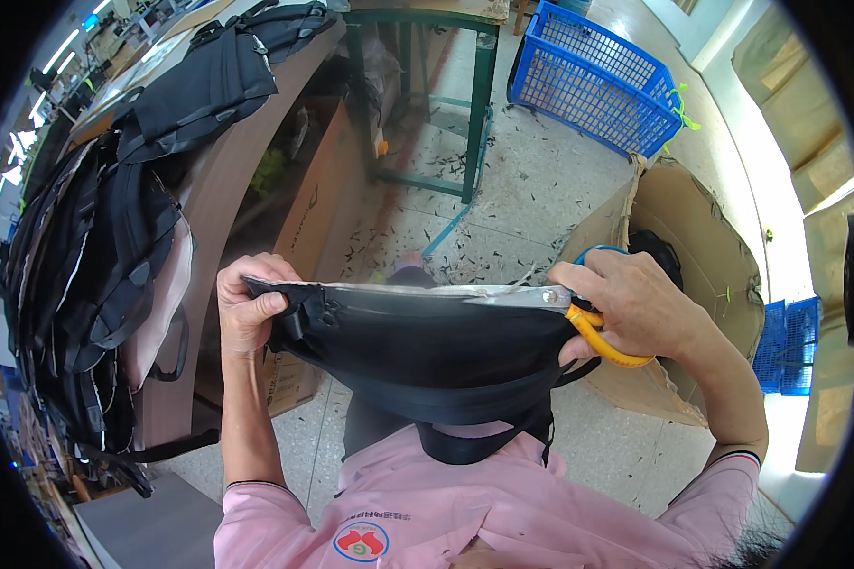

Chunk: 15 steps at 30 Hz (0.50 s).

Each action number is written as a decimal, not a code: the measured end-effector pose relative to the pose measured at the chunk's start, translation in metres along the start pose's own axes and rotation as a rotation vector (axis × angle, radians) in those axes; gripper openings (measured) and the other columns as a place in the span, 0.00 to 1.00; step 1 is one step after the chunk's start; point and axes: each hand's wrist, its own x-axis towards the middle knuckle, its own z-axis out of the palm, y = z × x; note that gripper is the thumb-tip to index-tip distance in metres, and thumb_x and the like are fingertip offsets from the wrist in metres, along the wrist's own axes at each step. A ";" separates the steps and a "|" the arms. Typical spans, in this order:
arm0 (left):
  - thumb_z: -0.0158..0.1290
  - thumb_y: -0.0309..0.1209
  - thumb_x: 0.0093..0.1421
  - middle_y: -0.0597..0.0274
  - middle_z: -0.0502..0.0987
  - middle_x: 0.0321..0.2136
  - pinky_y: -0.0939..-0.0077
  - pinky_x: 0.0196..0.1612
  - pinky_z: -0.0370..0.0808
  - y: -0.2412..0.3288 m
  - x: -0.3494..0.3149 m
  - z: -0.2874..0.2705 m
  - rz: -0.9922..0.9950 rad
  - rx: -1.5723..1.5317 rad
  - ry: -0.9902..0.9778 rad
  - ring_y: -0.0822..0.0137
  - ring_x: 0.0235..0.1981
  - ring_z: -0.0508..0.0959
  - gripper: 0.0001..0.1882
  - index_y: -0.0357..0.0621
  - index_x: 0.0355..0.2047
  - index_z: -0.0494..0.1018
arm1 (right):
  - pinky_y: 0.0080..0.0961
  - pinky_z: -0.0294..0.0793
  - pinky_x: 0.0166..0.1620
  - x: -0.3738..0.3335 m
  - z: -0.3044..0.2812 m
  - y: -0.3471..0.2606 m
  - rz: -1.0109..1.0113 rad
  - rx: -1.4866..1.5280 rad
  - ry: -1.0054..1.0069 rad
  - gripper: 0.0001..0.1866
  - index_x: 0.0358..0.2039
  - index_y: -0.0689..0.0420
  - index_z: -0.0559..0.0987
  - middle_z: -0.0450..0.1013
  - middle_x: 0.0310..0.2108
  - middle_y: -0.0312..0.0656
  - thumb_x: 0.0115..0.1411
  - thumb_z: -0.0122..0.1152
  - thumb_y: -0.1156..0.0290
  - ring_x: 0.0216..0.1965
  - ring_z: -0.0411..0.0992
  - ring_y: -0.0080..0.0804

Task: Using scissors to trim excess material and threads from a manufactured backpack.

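Observation:
A black fabric bag piece [427, 351] stretches across in front of me, its pale raw edge uppermost. At its left corner my left hand [251, 299] pinches the cloth between thumb and fingers. My right hand [626, 299] is wrapped round scissors [593, 332] with yellow handles. The metal blades point left and lie along the pale edge near the bag piece's right end. Whether the blades are parted is hard to make out. A black strap [470, 441] hangs from the lower side of the bag piece, against my pink shirt.
Black bag pieces [85, 275] are heaped on the table at left. An open cardboard box [702, 228] stands to the right, with black material inside. Beyond are a blue plastic basket [588, 81] and a green-legged table [474, 114]. Dark scraps litter the floor [503, 232].

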 end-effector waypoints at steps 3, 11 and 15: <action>0.66 0.26 0.39 0.54 0.76 0.24 0.78 0.31 0.72 0.003 0.001 0.003 0.030 -0.012 -0.037 0.68 0.26 0.75 0.12 0.41 0.25 0.74 | 0.31 0.64 0.26 0.003 -0.002 -0.004 -0.051 -0.017 0.077 0.32 0.38 0.54 0.68 0.63 0.21 0.41 0.46 0.57 0.38 0.24 0.65 0.39; 0.65 0.25 0.39 0.54 0.76 0.24 0.78 0.31 0.72 0.005 -0.006 0.004 0.049 0.024 -0.001 0.67 0.26 0.75 0.12 0.41 0.25 0.75 | 0.31 0.64 0.27 0.008 -0.002 -0.007 -0.052 0.070 -0.023 0.27 0.37 0.54 0.69 0.64 0.20 0.42 0.50 0.56 0.42 0.25 0.68 0.39; 0.65 0.25 0.39 0.54 0.76 0.24 0.77 0.31 0.71 0.006 -0.010 0.003 0.080 0.038 -0.002 0.67 0.26 0.75 0.12 0.41 0.25 0.75 | 0.31 0.64 0.25 0.005 0.002 -0.006 -0.091 0.099 -0.013 0.25 0.36 0.53 0.69 0.64 0.18 0.41 0.50 0.57 0.44 0.23 0.67 0.39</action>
